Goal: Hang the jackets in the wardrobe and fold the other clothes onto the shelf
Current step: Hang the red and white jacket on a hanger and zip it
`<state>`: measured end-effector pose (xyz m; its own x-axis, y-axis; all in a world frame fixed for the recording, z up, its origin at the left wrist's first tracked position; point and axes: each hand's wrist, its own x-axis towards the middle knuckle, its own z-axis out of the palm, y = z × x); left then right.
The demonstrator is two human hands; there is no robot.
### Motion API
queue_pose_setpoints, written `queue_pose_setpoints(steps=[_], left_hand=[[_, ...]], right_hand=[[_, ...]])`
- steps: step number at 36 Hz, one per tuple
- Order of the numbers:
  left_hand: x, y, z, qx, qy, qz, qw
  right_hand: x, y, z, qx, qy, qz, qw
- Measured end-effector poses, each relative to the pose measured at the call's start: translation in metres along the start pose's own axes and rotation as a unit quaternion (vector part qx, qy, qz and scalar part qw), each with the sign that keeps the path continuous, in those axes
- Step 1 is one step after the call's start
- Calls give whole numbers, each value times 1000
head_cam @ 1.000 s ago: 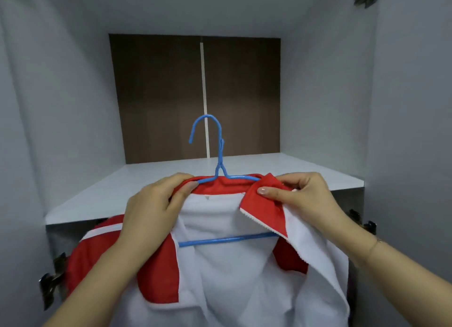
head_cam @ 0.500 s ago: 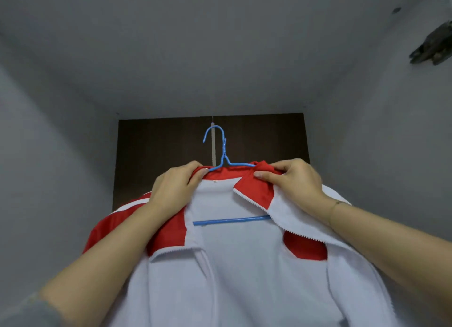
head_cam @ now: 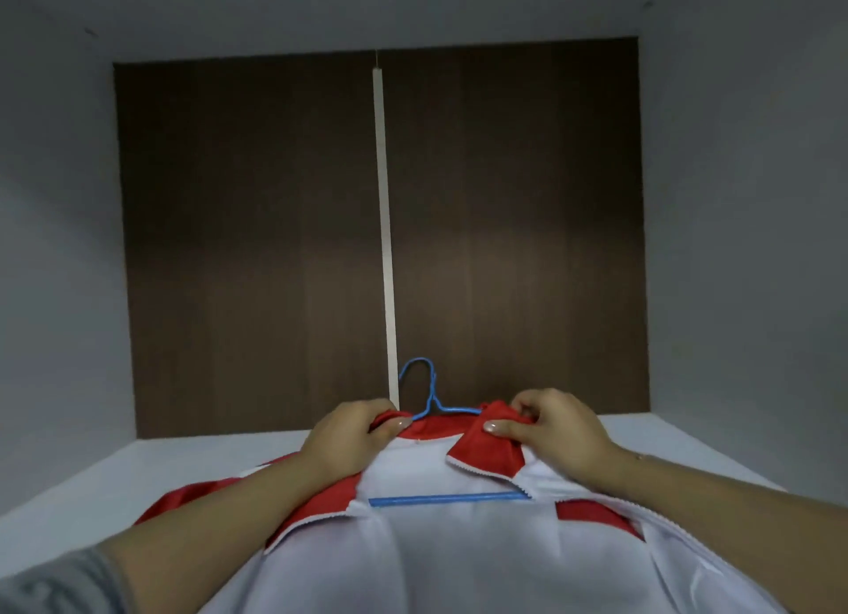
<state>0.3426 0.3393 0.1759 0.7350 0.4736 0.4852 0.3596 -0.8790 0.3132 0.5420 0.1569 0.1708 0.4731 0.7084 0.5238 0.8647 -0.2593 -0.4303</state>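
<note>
1. While the left hand (head_cam: 353,439) pinches the left side of the red collar and the right hand (head_cam: 550,430) pinches the folded right collar flap, the red and white jacket (head_cam: 459,558) hangs on the blue hanger (head_cam: 431,402), held up in front of the shelf (head_cam: 151,471) inside the wardrobe (head_cam: 59,246). Neither hand appears to hold the hanger wire itself, so the hanger could tip inside the jacket and 1 shoulder could slide off.

2. No rail shows anywhere in view. If the hook is lifted toward a rail without a look at it, the hook could miss and the jacket could drop.

3. Since the hook curves toward the left and stands free between the 2 hands, it may meet a rail at the wrong angle. A turn of the wrists looks needed before it will catch.

4. Because the front is unzipped and the zip edges hang loose, the open sides could snag on the shelf edge as the jacket moves down or back.

5. When 1 hand lets go to guide the hook, all the weight falls on the other pinch. That could pull the collar sideways and drag the jacket off the hanger's crossbar (head_cam: 447,499) side.

6. Should the jacket brush the brown back panel (head_cam: 257,246) or the shelf, its sleeves could bunch up.
</note>
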Motion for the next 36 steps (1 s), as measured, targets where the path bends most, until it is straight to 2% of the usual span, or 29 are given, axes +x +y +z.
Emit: queue_pose_setpoints(steps=[5,7,9,12,15,19,24,26,28,36], left_hand=[[2,-6,7,-20,18,36,999],[2,-7,6,18,49,33,998],[1,-4,5,70,51,22,996],[0,2,3,93,-8,-11,996],[-4,10,0,127,-68,-38,989],[-19,31,-16,172,-103,-53,978],[-60,71,-49,91,-197,-60,974],[-86,87,-63,90,-190,-52,976],[-112,100,-78,76,-145,-42,986],[-247,149,-127,-79,-68,21,994]], right_hand=[[1,-2,3,-12,-27,-84,996],[0,-4,3,-74,-2,-129,989],[-1,-9,4,-114,-2,-149,982],[-1,-16,6,-116,-69,-132,982],[-1,-24,-1,-81,-150,-74,983],[-11,-41,-20,-68,-248,-10,966],[-51,-75,-60,-118,-307,4,945],[-77,-89,-78,-88,-295,3,951],[-109,-102,-95,-31,-260,0,965],[-267,-160,-133,113,-113,-47,986]])
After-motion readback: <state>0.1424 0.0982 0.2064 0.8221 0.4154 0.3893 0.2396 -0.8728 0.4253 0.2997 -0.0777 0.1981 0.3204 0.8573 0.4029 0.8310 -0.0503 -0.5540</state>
